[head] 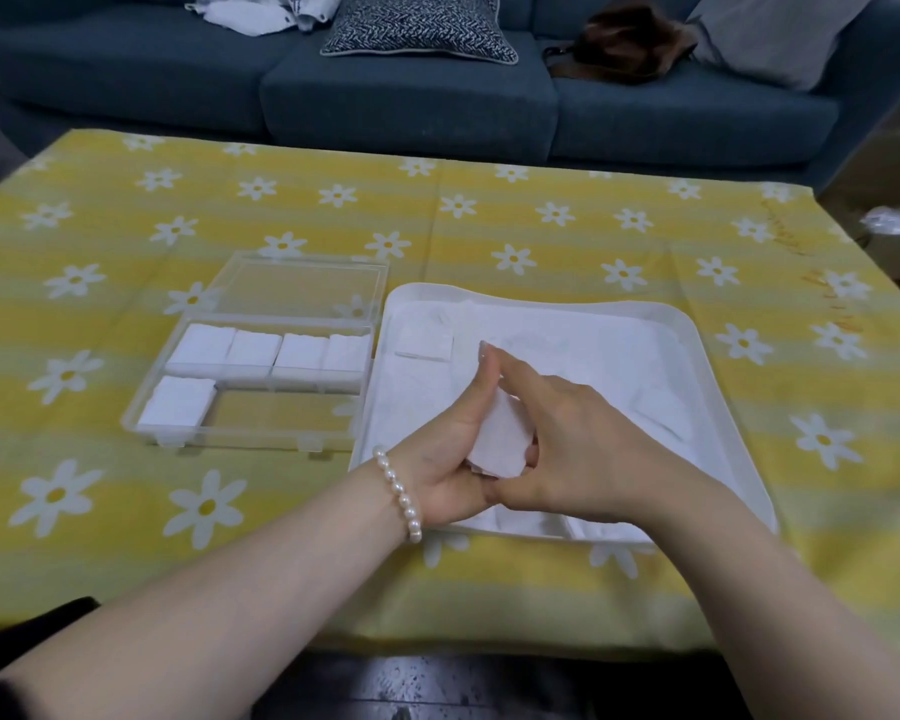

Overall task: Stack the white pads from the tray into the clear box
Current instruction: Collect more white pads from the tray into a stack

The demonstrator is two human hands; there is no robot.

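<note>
The worktop [567,236] has a yellow striped daisy-print cloth [126,501] spread over it. Sitting right on the cloth: a clear box [188,433] with its lid open on the left, and a white tray [697,345] touching it on the right.

Premises: a domestic living room; a dark blue upholstered sofa [417,90] spans the frame from ten to two o'clock; on it a patterned cushion [419,26] at twelve o'clock, crumpled pale clothing [261,10] at eleven o'clock, a brown bag [624,46] at one o'clock and a grey cushion [770,33] at two o'clock; a low table directly before the sofa carries a yellow cloth printed with white daisies [515,226]; dark glossy flooring [437,683] shows at six o'clock; furnishings are household, not commercial.
</note>
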